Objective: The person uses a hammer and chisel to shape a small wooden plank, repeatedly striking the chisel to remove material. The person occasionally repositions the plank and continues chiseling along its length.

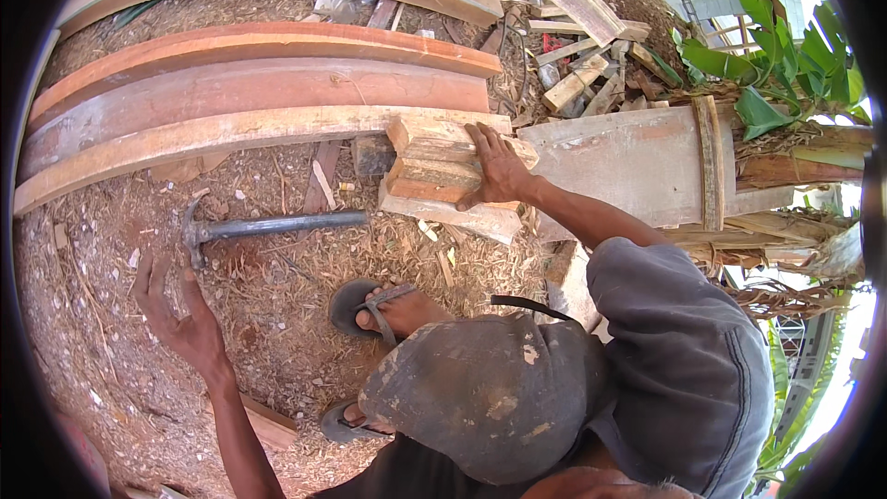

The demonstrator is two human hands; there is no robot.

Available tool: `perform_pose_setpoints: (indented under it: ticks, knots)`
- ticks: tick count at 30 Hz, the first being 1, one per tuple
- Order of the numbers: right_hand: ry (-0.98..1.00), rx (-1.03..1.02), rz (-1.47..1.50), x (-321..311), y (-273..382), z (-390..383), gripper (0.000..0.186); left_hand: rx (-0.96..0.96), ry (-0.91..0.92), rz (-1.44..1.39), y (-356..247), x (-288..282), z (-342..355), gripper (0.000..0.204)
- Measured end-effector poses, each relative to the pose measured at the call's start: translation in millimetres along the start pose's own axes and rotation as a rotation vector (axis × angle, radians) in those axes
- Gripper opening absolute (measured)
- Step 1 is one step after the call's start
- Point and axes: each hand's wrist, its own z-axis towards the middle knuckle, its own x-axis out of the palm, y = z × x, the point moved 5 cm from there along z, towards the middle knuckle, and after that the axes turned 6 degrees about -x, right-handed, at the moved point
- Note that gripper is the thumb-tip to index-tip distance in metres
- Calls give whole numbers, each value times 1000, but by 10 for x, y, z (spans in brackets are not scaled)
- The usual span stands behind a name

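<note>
1. Hammer: lies on the chip-strewn ground, head leftward, probably left there to stay within easy reach.
2. Left hand: empty, fingers loosely parted, just beside the hammer's head; contact at the thumb hard to judge.
3. Right hand: spread over the wooden blocks, thumb and fingers apart, not wrapped around, apparently bearing down to keep both steady.
4. Wooden blocks: sit side by side above a pale board, near the ends of long planks, likely raised for support off loose dirt.
</note>
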Motion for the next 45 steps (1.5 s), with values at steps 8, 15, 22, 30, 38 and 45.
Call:
perform_pose_setpoints:
  ticks: [8, 15, 22, 30, 38, 45]
  knots:
    - [182, 117, -94, -114, 157, -9, 151, 467, 465, 8, -1417, 1517, 844, 40]
    - [248, 164, -37, -128, 190, -43, 151, 335, 395, 254, -1465, 2583, 994, 49]
    - [221, 145, -54, -199, 223, -13, 143, 296, 357, 395, -1512, 2498, 1003, 48]
    - [86, 72, 21, 122, 31, -9, 120, 247, 370, 451, -1471, 2583, 973, 48]
    - [7, -3, 194, 203, -36, 36, 95, 346, 240, 317, -1560, 2513, 926, 41]
    - [-227, -91, 249, 375, -47, 154, 67, 532, 210, 131, -2033, 2583, 903, 32]
